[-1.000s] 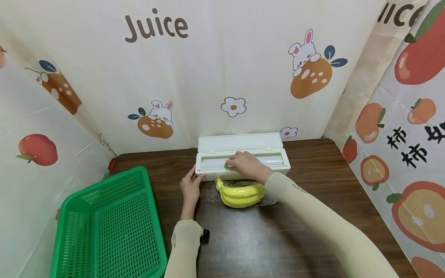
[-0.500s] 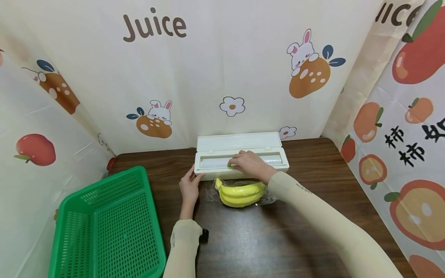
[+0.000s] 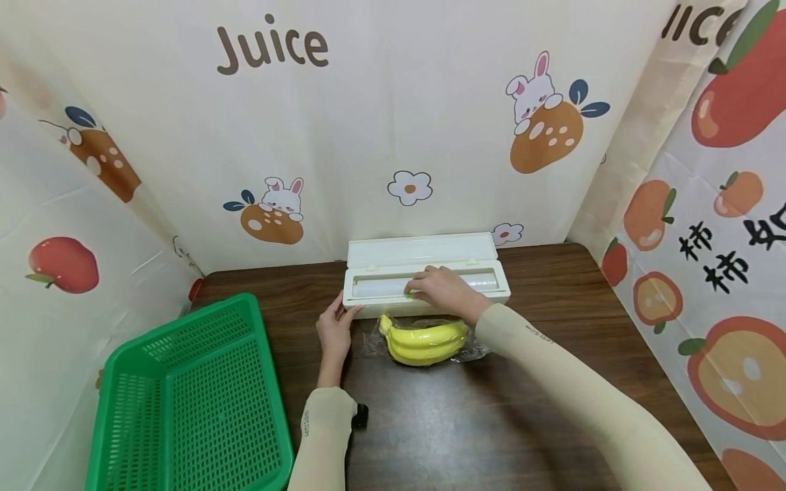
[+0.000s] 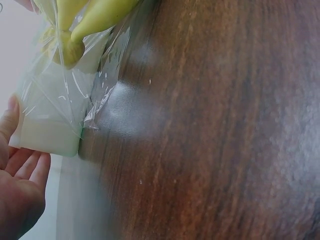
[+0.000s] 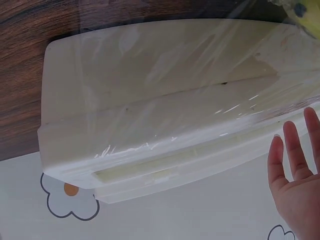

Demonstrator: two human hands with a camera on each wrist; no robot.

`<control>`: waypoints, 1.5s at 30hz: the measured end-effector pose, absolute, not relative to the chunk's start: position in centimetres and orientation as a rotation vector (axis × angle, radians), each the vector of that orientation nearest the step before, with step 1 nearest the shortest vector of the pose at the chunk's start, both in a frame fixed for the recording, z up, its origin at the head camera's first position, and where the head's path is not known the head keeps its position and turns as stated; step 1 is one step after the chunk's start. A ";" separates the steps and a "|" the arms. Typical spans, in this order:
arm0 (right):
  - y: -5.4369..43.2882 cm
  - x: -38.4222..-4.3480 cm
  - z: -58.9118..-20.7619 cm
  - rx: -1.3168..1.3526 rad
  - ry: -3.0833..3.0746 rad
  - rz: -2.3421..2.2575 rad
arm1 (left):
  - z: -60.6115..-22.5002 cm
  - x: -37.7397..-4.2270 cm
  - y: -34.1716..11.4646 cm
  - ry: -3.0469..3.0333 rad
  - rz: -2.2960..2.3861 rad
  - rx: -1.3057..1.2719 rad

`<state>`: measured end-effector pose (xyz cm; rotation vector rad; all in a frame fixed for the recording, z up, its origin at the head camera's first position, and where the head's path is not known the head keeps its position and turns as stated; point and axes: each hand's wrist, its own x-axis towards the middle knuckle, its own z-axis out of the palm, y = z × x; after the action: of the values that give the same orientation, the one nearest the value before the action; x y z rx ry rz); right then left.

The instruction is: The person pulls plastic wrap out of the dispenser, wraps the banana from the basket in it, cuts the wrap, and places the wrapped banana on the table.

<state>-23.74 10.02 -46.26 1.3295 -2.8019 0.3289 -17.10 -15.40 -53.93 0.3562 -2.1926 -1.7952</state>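
A white cling film dispenser (image 3: 371, 311) stands at the table's back with its lid (image 3: 424, 251) raised. Inside lies a pale roll of film (image 3: 376, 288). My left hand (image 3: 335, 334) grips the dispenser's left end, thumb on top and fingers below, as the left wrist view (image 4: 22, 200) shows. My right hand (image 3: 447, 290) reaches over the front edge and pinches a small green slider (image 3: 409, 294); its thumb is hidden in the right wrist view, where several fingers (image 5: 296, 160) extend. A yellow bunch of bananas (image 3: 424, 343) lies right before the dispenser, in clear film (image 3: 474, 349).
A green plastic basket (image 3: 260, 382) stands on the left, close to my left sleeve. The dark wooden table (image 3: 467, 423) extends to the front and right. A printed curtain (image 3: 344, 123) hangs right behind the dispenser, with more on both sides.
My right hand has moved slightly to the right along the dispenser's front edge, the green slider with it, then nearly stopped. My left hand, the bananas and the basket stay put.
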 end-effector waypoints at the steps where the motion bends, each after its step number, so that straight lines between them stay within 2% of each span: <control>1: 10.1 -23.8 -46.3 1.327 -2.806 0.330 | -53.9 -17.1 -15.4 -2.192 -1.795 0.357; 32: 11.8 -23.5 -46.0 1.292 -2.796 0.388 | -53.9 -17.1 -15.3 -2.140 -1.863 0.355; 45: 11.9 -23.5 -46.6 1.295 -2.767 0.408 | -53.9 -16.7 -15.4 -2.168 -1.736 0.207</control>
<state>-23.52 11.94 -46.55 1.2946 -2.7668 0.4080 -16.67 -15.37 -53.92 0.2070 -2.1681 -1.7359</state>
